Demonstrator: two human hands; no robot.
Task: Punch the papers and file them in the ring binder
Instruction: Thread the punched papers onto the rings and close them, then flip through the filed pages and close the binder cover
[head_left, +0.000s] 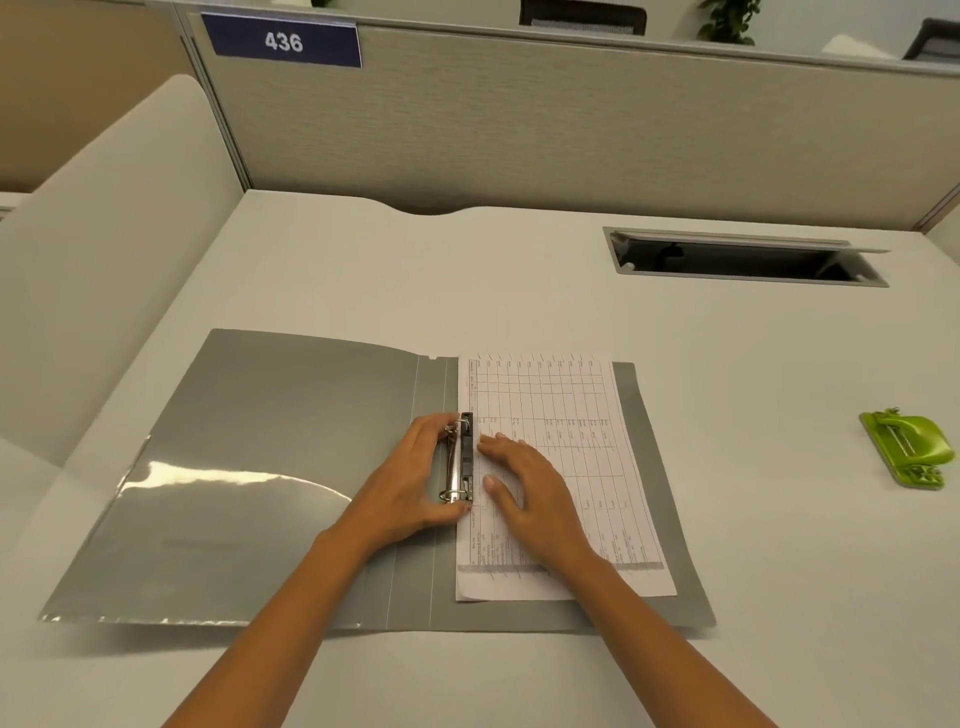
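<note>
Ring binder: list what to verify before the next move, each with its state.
1. Ring binder lies open flat on the desk: ok.
2. Papers lie on its right cover, edge at the ring mechanism: ok.
3. Papers threaded on the rings: cannot tell.
4. Right hand presses the papers flat: ok.
5. Left hand grips the ring mechanism: ok.
6. Hole punch sits apart, right of the ring binder: ok.

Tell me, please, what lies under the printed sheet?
The printed sheet lies on the right half of the binder, which shows past its right and lower edges. Whether other sheets lie beneath is hidden; the right hand rests on top.
</note>
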